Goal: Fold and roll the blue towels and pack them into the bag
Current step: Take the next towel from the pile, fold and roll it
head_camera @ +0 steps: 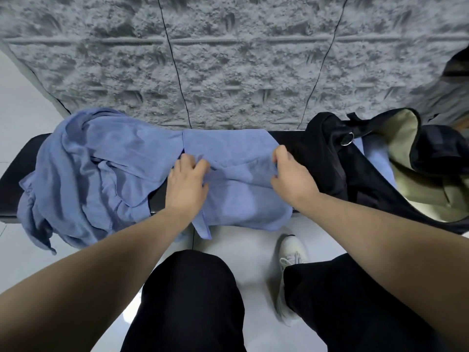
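- As it lies flat across the bench (15, 174), its near edge hanging over the front, the blue towel (236, 196) is ready for folding.
- The left hand (186, 184) and the right hand (289, 174) each pinch a fold of it, probably to draw it over evenly.
- The crumpled towels (83, 168) wait on the left; the bag (396, 153) gapes open on the right, near for packing.

Not much open room on your bench (15, 174). The heap of loose blue towels (83, 174) hogs the left half, the spread towel (233, 179) fills the middle, and the black bag (368, 174) blocks the right, its mouth gaping toward you. The textured wall (228, 59) sits right behind, so reach in from the front over the pale floor (243, 240).
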`<state>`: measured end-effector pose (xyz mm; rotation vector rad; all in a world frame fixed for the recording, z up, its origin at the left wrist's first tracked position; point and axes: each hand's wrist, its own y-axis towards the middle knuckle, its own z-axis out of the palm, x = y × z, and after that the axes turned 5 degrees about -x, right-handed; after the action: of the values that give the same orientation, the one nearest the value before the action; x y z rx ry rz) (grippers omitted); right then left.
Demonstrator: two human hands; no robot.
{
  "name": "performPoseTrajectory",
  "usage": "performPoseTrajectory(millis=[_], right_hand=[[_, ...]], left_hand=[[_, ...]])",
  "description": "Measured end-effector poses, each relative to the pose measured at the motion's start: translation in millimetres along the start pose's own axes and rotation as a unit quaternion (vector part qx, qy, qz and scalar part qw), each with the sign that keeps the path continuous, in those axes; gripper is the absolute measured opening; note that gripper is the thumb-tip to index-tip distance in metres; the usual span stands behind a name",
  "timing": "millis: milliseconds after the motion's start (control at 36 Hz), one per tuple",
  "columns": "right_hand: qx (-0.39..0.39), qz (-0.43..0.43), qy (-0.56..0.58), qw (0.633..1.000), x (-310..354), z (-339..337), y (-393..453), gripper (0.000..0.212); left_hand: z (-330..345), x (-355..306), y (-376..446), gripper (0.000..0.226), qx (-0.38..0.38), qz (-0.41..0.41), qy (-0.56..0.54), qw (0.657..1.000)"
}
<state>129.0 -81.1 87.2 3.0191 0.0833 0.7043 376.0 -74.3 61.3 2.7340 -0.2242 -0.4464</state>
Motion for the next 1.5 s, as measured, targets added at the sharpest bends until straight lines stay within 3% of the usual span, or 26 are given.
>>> performPoseTrajectory(millis=[56,139,222,306,472,528,583,667,778,861,917,972,1028,1111,1194,1222,1278,1361,1417,1472,1500], right_hand=[[0.022,-0.020,0.010,1.000,-0.5,-1.1,-3.3,0.025],[0.079,-0.103,0.022,0.991,-1.3,-2.2,-11.2,0.021],[0.152,-0.184,0.018,0.971,-6.7,-0.8,-20.9,0.022],[0.164,-0.265,-0.058,0.948,-20.1,3.9,-26.8,0.038],[0.097,-0.324,-0.202,0.919,-34.2,16.0,-30.6,0.067],[0.087,-0.332,-0.190,0.920,-35.3,17.0,-28.5,0.063],[0.092,-0.342,-0.154,0.923,-36.1,13.4,-26.5,0.043],[0.099,-0.346,-0.109,0.926,-39.6,6.8,-25.7,0.015],[0.115,-0.302,-0.070,0.944,-38.7,0.1,-29.9,0.014],[0.119,-0.213,-0.040,0.969,-30.4,-3.5,-32.8,0.012],[0.112,-0.140,0.022,0.984,-25.4,-5.4,-34.5,0.005],[0.107,-0.079,0.078,0.988,-23.4,-7.9,-34.7,0.008],[0.113,-0.041,0.101,0.988,-21.3,-12.5,-34.2,0.018],[0.114,-0.029,0.126,0.985,-15.1,-20.6,-35.0,0.033],[0.104,-0.022,0.169,0.980,-10.9,-29.5,-39.6,0.034],[0.099,-0.023,0.180,0.978,-10.0,-32.7,-41.6,0.029],[0.094,-0.027,0.171,0.980,-6.6,-42.0,-46.1,0.023],[0.096,-0.080,0.067,0.990,0.0,-56.8,-55.8,0.070],[0.086,-0.125,-0.040,0.988,4.4,-58.6,-63.1,0.084],[0.058,-0.141,-0.115,0.982,4.6,-56.5,-68.6,0.075],[0.049,-0.139,-0.126,0.981,4.6,-56.6,-70.1,0.066]], left_hand=[[3.0,2.1,-0.8,0.038,0.024,0.113,-0.002,0.993],[5.1,6.7,-6.8,0.051,0.084,0.213,-0.013,0.973],[7.2,12.9,-13.3,0.026,0.092,0.313,-0.037,0.945],[5.0,17.5,-19.1,0.003,0.108,0.391,-0.052,0.912],[-1.1,30.6,-35.9,0.061,0.160,0.420,0.032,0.893],[-2.2,34.8,-37.2,0.076,0.180,0.408,0.065,0.892],[-3.7,39.2,-37.2,0.085,0.181,0.400,0.065,0.896],[-4.8,45.7,-38.3,0.073,0.172,0.419,0.056,0.890],[-3.9,64.6,-37.0,0.062,0.203,0.432,0.065,0.876],[-8.0,66.6,-35.4,0.027,0.178,0.421,0.022,0.889],[-13.5,55.0,-37.3,0.005,0.154,0.374,-0.038,0.914],[-19.8,38.5,-40.1,0.020,0.156,0.248,-0.113,0.949],[-26.8,20.7,-40.7,0.026,0.158,0.088,-0.213,0.960],[-40.4,-5.7,-33.9,0.009,0.110,-0.078,-0.339,0.931],[-47.7,-21.4,-26.9,0.022,0.092,-0.209,-0.416,0.880],[-50.6,-24.8,-25.9,0.017,0.089,-0.237,-0.437,0.863],[-56.5,-27.4,-24.4,0.029,0.071,-0.279,-0.463,0.838],[-68.0,-29.9,-24.2,0.033,0.049,-0.317,-0.472,0.821],[-72.5,-31.1,-24.9,0.022,0.055,-0.312,-0.469,0.824],[-77.6,-35.0,-26.4,0.009,0.052,-0.295,-0.460,0.836],[-78.8,-36.6,-26.7,0.013,0.048,-0.287,-0.453,0.843]])
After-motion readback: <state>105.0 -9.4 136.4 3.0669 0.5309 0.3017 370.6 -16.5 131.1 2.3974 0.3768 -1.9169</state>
